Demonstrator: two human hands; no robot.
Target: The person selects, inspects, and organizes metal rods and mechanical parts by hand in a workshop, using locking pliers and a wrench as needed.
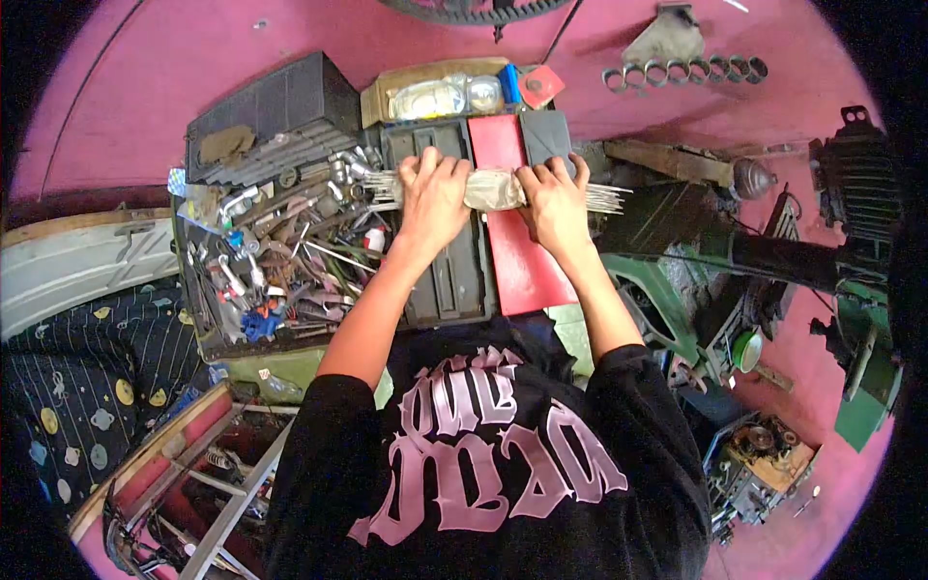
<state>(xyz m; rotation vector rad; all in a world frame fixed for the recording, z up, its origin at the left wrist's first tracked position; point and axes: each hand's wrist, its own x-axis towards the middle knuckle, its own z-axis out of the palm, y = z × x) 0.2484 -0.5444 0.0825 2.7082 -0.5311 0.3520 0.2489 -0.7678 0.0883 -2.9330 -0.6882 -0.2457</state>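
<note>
1. So the person's got a bundle of thin rods [494, 190] up at upper center of the frame, pale wrap round its middle, rod ends poking out both sides.
2. Left hand [435, 198] is curled over the bundle just left of the wrap, above a dark case [445, 275].
3. Right hand [558, 198] is closed over it on the other side, fingers bent, near the red panel [530, 266]. Thumbs are kinda hard to make out, looks like a grip though.
4. Messy tool tray [186, 261] sits left of the case, crammed with sockets and wrenches.
</note>
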